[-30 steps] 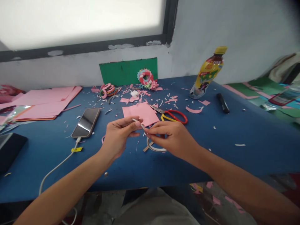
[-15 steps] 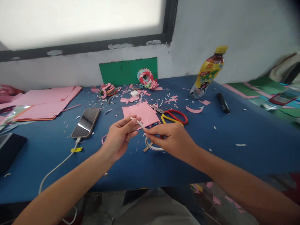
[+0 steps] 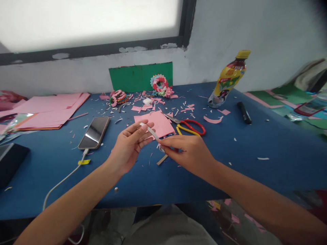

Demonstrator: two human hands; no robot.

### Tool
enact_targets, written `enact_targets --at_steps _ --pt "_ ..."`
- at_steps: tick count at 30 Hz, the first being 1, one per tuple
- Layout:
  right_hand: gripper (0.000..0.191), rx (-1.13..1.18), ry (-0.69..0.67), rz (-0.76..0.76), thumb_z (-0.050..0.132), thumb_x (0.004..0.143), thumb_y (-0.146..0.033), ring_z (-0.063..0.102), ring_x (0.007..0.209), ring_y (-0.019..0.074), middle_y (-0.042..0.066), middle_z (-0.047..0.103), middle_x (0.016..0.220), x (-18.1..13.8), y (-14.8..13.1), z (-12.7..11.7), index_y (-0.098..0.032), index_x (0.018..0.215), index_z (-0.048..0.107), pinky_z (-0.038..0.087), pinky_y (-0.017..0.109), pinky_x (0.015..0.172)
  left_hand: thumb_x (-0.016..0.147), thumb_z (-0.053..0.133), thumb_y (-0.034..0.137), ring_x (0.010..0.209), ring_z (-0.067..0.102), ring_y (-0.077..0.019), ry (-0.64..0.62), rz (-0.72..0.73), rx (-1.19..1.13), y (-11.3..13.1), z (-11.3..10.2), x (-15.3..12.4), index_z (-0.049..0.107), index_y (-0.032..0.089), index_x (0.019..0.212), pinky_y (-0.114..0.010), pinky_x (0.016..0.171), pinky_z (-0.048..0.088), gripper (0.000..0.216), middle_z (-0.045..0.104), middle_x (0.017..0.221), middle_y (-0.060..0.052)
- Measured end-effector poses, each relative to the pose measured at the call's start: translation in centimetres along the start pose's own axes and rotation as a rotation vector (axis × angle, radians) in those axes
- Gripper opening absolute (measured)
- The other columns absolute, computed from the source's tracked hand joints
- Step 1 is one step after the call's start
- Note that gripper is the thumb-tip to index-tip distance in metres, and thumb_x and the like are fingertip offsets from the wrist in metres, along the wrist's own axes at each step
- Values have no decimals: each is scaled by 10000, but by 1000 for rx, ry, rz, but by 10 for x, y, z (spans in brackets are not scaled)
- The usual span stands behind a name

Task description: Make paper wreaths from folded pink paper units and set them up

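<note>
While our left hand (image 3: pixel 133 141) is pinching the white strip (image 3: pixel 151 131), other fingers half-spread, our right hand (image 3: pixel 189 148) is clamping it near the pink sheet (image 3: pixel 163 123); less is looping below now, so we're probably straightening it.

Looks like craft workspace: blue table (image 3: pixel 255 177), pink sheets (image 3: pixel 48 109), scissors (image 3: pixel 174 119), paper scraps (image 3: pixel 213 120).

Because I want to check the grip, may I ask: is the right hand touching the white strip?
Touching. The head view shows the white strip running into the pinch of the right hand, with no gap between.
</note>
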State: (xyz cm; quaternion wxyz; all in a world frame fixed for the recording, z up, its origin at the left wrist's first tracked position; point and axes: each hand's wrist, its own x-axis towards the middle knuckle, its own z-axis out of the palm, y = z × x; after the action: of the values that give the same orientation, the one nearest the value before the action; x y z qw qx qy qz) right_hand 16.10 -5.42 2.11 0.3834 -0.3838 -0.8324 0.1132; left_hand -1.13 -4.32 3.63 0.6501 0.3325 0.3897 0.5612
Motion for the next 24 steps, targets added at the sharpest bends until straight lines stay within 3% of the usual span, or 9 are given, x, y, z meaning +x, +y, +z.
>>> enact_targets --at_steps 4,8,12,14,16,18,20,24 --pt "168 -73 10 -5 546 808 -177 659 810 152 -8 711 897 0 2 0 -202 900 684 474 234 727 753 644 156 774 676 -113 -88 59 41 2 1 -4 662 191 868 -187 685 565 121 716 875 3" --pt "118 16 -59 127 579 786 -238 646 725 141 -13 709 822 1 -3 0 -201 844 675 458 225 658 755 647 169 823 676 -143 -110 242 225 5 0 -7 663 192 883 -191 701 555 131 722 849 -15" --pt "211 126 -148 190 539 816 -367 634 771 137 0 699 904 8 -1 -13 -215 878 671 444 218 677 758 644 186 813 673 -142 -107 371 388 7 -3 -5 647 199 957 -201 691 556 199 720 863 -20" --pt "284 42 -169 254 475 845 -423 628 789 153 11 694 903 14 11 -26 -221 847 675 435 234 659 753 647 197 818 668 -142 -113 392 431 8 -4 -3 626 199 990 -204 682 558 237 717 859 -22" --pt "296 -251 -204 376 500 813 -453 613 687 186 27 684 759 21 32 -41 -214 791 673 399 268 567 753 645 209 815 664 -142 -117 394 453 9 -4 -1 607 193 995 -208 675 559 246 713 854 -27" --pt "263 -496 -321 470 520 792 -414 603 670 222 57 675 758 25 57 -52 -197 786 669 367 286 521 758 637 219 818 660 -144 -115 384 473 10 -4 0 596 189 989 -214 674 559 237 704 866 -32" --pt "282 -551 -423 459 484 809 -390 604 675 229 84 673 784 27 81 -57 -171 840 660 370 289 512 762 630 234 817 656 -149 -105 378 493 10 -3 1 591 194 990 -223 666 561 235 694 868 -31" --pt "260 -506 -490 378 559 763 -398 606 712 192 60 666 836 24 110 -49 -189 873 667 404 260 551 758 626 266 731 646 -128 -51 422 535 11 -2 1 646 198 910 -229 631 572 168 681 861 -19"
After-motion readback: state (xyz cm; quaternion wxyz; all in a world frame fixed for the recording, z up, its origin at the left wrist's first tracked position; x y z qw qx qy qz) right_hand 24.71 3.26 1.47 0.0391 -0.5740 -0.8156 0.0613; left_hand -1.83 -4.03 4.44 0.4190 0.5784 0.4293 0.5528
